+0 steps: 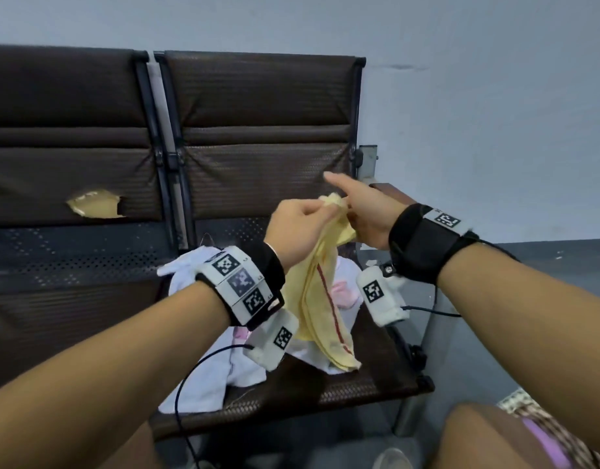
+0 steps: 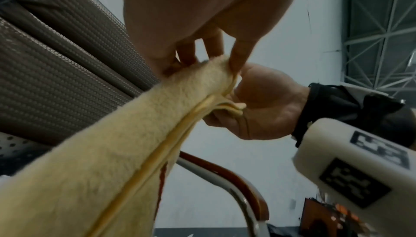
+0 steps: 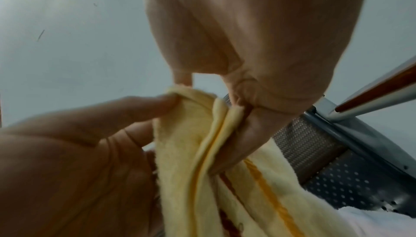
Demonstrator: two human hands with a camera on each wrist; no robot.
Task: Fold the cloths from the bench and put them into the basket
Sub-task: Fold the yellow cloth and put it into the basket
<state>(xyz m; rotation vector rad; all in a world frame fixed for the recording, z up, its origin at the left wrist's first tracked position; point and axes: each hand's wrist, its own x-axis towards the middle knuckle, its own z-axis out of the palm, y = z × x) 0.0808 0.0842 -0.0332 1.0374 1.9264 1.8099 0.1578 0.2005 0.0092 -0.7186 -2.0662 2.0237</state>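
A yellow cloth (image 1: pixel 320 292) with a red stripe hangs folded lengthwise above the bench seat (image 1: pixel 369 374), held by its top edge. My left hand (image 1: pixel 317 209) pinches that edge from the left. My right hand (image 1: pixel 351 213) grips it from the right, with its index finger sticking out straight. In the left wrist view my left hand (image 2: pixel 209 63) pinches the yellow cloth (image 2: pixel 135 134). The right wrist view shows my right hand (image 3: pixel 213 109) holding the layered edge of the yellow cloth (image 3: pixel 202 178). No basket is in view.
White cloths (image 1: pixel 207 370) and a pink cloth (image 1: pixel 342 292) lie heaped on the dark perforated seat under my hands. The backrest (image 1: pixel 264 137) stands behind, with a torn one (image 1: pixel 95 206) to its left. A wooden armrest (image 2: pixel 236 178) borders the seat's right side. My knee (image 1: pixel 481 438) is at lower right.
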